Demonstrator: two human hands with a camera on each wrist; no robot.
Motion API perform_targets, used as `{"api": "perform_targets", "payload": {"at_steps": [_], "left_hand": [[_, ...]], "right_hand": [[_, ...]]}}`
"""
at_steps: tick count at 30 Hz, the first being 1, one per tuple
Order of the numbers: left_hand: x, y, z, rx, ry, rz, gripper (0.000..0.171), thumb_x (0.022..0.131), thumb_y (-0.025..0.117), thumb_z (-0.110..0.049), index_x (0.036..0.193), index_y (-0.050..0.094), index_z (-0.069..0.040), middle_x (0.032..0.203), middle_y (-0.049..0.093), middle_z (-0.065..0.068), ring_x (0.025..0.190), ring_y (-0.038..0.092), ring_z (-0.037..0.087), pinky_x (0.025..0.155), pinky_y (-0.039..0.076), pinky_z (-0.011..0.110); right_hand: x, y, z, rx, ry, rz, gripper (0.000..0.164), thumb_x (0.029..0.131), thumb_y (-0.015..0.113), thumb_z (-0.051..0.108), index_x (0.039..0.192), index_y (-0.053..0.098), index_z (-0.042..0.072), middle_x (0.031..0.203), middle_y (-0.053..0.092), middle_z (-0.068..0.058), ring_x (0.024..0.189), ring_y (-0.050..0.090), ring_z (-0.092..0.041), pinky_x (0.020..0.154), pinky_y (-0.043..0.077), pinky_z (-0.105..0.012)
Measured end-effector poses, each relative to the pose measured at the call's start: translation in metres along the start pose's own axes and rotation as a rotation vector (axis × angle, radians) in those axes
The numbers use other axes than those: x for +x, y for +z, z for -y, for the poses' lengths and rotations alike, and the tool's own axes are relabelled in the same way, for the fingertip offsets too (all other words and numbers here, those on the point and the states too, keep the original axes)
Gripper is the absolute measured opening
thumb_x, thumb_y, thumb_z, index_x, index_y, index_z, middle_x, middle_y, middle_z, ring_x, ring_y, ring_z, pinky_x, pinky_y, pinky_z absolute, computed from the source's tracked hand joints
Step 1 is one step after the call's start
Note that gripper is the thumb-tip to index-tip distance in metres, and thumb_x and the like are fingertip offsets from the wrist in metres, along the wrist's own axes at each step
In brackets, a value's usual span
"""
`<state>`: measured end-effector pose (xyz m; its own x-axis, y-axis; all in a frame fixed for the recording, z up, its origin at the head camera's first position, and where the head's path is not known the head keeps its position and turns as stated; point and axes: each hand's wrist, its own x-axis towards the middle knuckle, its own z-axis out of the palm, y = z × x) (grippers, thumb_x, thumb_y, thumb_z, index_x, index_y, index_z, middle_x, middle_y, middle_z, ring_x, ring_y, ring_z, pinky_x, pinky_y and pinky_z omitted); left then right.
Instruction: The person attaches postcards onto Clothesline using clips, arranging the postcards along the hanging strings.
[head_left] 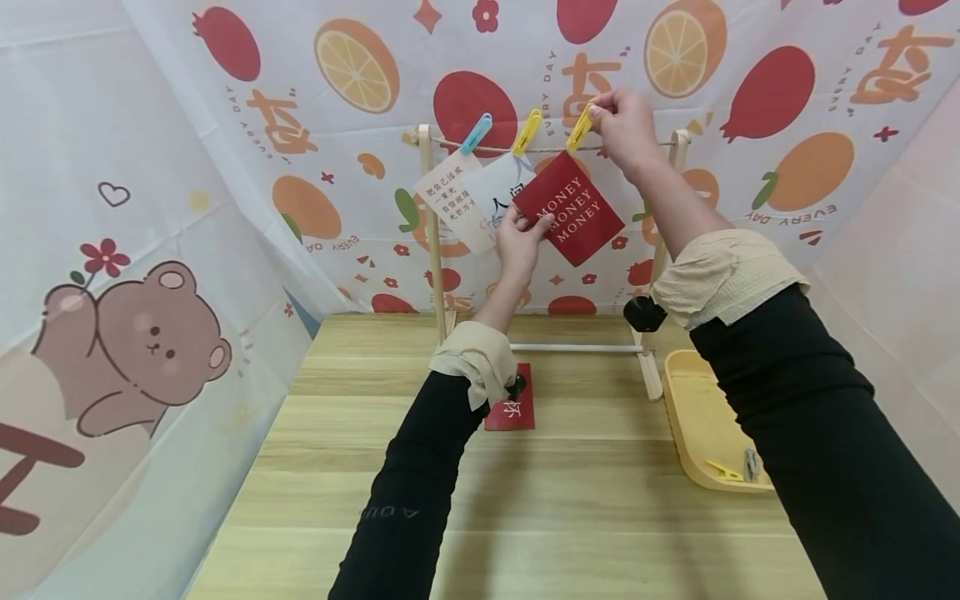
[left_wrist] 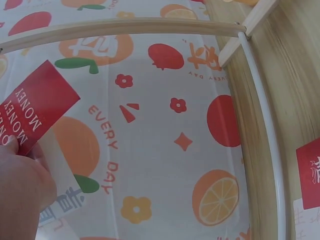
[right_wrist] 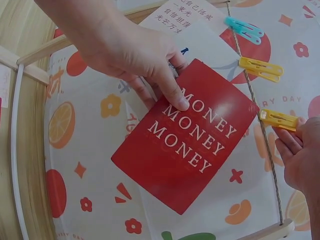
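A red card (head_left: 581, 218) printed "MONEY" hangs tilted at the rope (right_wrist: 251, 90) of a wooden rack. My left hand (head_left: 519, 246) pinches its left edge between thumb and fingers. With its fingertips my right hand (head_left: 628, 129) pinches the end of a yellow clothespin (right_wrist: 280, 119), whose other end meets the card's top corner at the rope. To the left, a second yellow clothespin (head_left: 527, 133) holds a white card (head_left: 491, 196) with dark characters, partly behind the red one. A blue clothespin (head_left: 476, 133) holds a cream card (head_left: 450, 196) with small writing.
On the wooden table (head_left: 360, 500) lies another red card (head_left: 522, 408), partly behind my left wrist. At the right stands a yellow tray (head_left: 686, 450) holding a yellow clothespin (head_left: 723, 471) and a grey one (head_left: 751, 465). A white bar (head_left: 577, 347) joins the rack's feet.
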<state>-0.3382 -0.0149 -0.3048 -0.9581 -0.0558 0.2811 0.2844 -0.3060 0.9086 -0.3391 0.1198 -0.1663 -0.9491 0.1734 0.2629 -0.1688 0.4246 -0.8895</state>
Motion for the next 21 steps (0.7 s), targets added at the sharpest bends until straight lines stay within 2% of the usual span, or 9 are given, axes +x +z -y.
{"api": "perform_targets", "payload": {"at_steps": [4, 7, 14, 17, 21], "left_hand": [[0.009, 0.000, 0.011, -0.012, 0.014, 0.011, 0.038, 0.082, 0.067, -0.006, 0.116, 0.052, 0.003, 0.107, 0.063, 0.016, 0.092, 0.062, 0.017, 0.076, 0.051, 0.023], [0.011, 0.001, 0.012, 0.001, 0.027, -0.004, 0.037, 0.082, 0.068, -0.007, 0.114, 0.053, 0.003, 0.105, 0.064, 0.015, 0.091, 0.063, 0.017, 0.075, 0.052, 0.023], [0.009, 0.003, 0.012, 0.023, 0.020, -0.017, 0.034, 0.083, 0.067, -0.006, 0.112, 0.054, 0.002, 0.103, 0.065, 0.013, 0.090, 0.063, 0.017, 0.075, 0.052, 0.023], [0.005, 0.002, 0.017, 0.096, 0.011, -0.025, 0.030, 0.083, 0.067, -0.010, 0.107, 0.055, 0.003, 0.097, 0.065, 0.014, 0.086, 0.063, 0.021, 0.071, 0.052, 0.023], [-0.008, 0.002, 0.031, 0.292, -0.025, -0.032, 0.025, 0.083, 0.069, -0.012, 0.098, 0.058, 0.005, 0.085, 0.064, 0.013, 0.074, 0.062, 0.022, 0.063, 0.052, 0.021]], "right_hand": [[-0.001, 0.002, 0.000, 0.002, 0.002, 0.025, 0.031, 0.098, 0.043, 0.021, 0.122, 0.050, 0.004, 0.109, 0.051, -0.003, 0.106, 0.053, -0.014, 0.072, 0.044, -0.021], [-0.002, 0.003, 0.001, -0.005, 0.002, 0.047, 0.031, 0.098, 0.043, 0.021, 0.124, 0.050, 0.005, 0.113, 0.051, -0.004, 0.109, 0.052, -0.015, 0.080, 0.043, -0.026], [-0.003, 0.004, 0.002, -0.044, 0.004, 0.068, 0.034, 0.098, 0.043, 0.023, 0.127, 0.049, 0.006, 0.120, 0.049, -0.005, 0.109, 0.051, -0.015, 0.083, 0.043, -0.027], [-0.004, 0.003, 0.000, -0.056, -0.020, 0.089, 0.039, 0.097, 0.044, 0.026, 0.130, 0.048, 0.006, 0.127, 0.045, -0.006, 0.111, 0.049, -0.015, 0.088, 0.042, -0.026], [-0.012, -0.003, -0.005, -0.088, -0.075, 0.058, 0.043, 0.097, 0.045, 0.030, 0.134, 0.044, 0.008, 0.130, 0.045, -0.005, 0.113, 0.045, -0.013, 0.090, 0.043, -0.026]]}}
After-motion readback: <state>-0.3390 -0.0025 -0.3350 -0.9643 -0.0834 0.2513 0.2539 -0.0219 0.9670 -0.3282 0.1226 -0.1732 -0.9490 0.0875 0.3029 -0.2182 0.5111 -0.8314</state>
